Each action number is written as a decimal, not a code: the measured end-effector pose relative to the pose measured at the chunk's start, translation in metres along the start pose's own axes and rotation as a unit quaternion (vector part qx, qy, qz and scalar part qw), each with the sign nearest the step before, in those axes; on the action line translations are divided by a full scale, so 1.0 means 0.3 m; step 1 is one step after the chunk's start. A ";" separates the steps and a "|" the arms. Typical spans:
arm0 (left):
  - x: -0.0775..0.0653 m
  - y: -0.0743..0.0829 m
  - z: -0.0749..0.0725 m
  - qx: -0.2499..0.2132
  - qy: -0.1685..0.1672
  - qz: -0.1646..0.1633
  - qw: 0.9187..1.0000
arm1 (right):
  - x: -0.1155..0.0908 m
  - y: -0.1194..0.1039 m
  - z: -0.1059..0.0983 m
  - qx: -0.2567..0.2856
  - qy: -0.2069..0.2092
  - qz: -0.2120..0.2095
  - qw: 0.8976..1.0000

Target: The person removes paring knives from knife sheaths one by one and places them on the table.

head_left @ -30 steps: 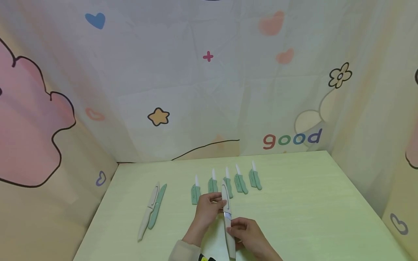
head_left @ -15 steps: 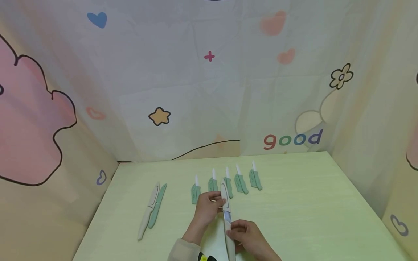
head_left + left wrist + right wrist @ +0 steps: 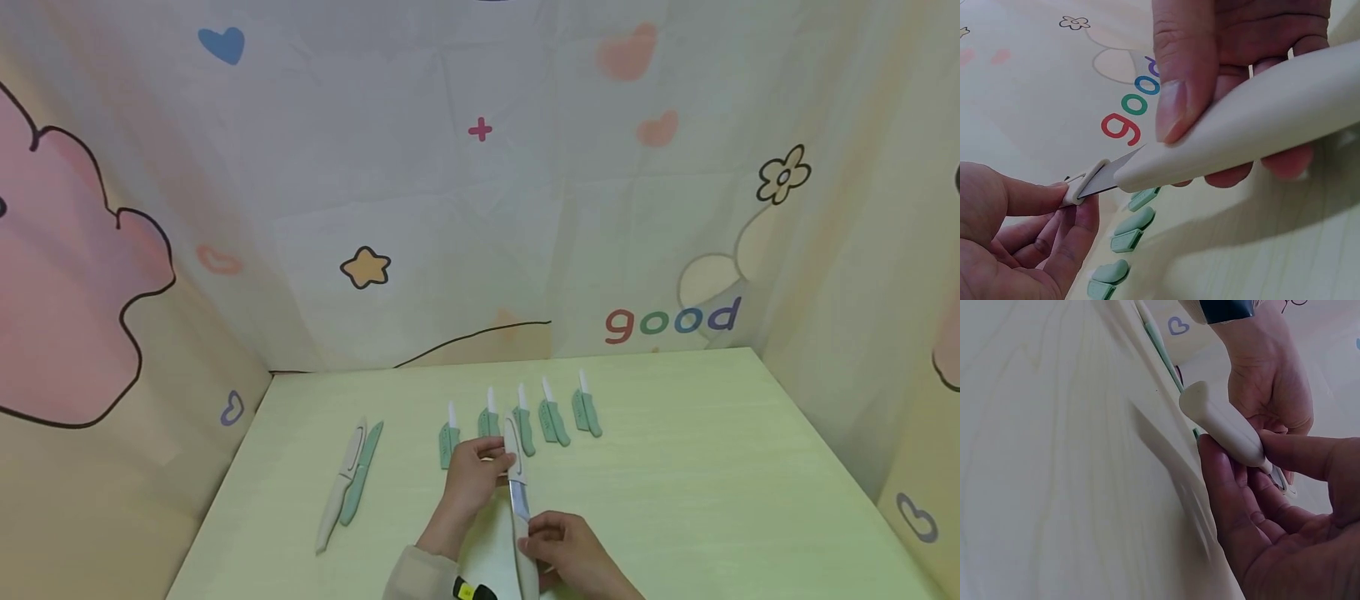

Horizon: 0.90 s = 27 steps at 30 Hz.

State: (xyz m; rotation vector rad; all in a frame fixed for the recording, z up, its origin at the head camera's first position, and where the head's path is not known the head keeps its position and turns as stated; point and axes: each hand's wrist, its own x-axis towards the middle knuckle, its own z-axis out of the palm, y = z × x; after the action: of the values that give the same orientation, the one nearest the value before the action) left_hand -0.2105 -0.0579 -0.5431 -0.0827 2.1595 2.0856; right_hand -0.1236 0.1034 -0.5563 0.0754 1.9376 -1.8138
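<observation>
Over the table's near middle, my right hand point(image 3: 573, 550) grips the off-white handle of a kitchen knife point(image 3: 527, 562). My left hand point(image 3: 471, 483) pinches the knife's off-white blade sheath point(image 3: 513, 442) between thumb and fingers. A stretch of bare steel blade point(image 3: 1099, 181) shows between sheath and handle; the rest of the blade is inside the sheath. In the left wrist view the right thumb presses along the top of the handle. From the right wrist view, the handle's butt end points toward the camera, with the left hand beyond it.
On the left of the table point(image 3: 712, 500) lie a sheathed off-white knife point(image 3: 341, 487) and a green knife point(image 3: 362, 475), side by side. Behind my hands is a row of several small green-handled peeling knives point(image 3: 553, 421) with white blades, green sheaths beside them. A printed curtain point(image 3: 420, 183) surrounds the table.
The gap between sheath and handle has widened, baring more blade. My right hand has drawn slightly down toward the body with the handle, and my left hand has shifted slightly up and left.
</observation>
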 end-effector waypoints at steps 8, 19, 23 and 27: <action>0.012 -0.009 -0.006 -0.010 -0.004 0.005 1.000 | -0.005 0.009 0.002 -0.002 -0.004 0.014 1.000; 0.011 -0.006 -0.010 -0.018 0.002 0.006 1.000 | -0.018 0.010 -0.001 -0.019 -0.006 0.025 0.999; 0.009 0.000 -0.012 -0.017 0.009 0.004 1.000 | -0.020 0.013 -0.002 -0.024 -0.009 0.035 0.999; 0.007 0.008 -0.019 -0.026 0.018 0.014 0.999 | -0.024 0.012 -0.002 -0.031 -0.013 0.044 0.998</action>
State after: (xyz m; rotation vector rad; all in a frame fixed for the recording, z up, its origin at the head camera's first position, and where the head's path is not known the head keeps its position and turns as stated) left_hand -0.2133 -0.0633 -0.5408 -0.0967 2.1395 2.1733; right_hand -0.1161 0.1063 -0.5570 0.1142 1.9391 -1.6899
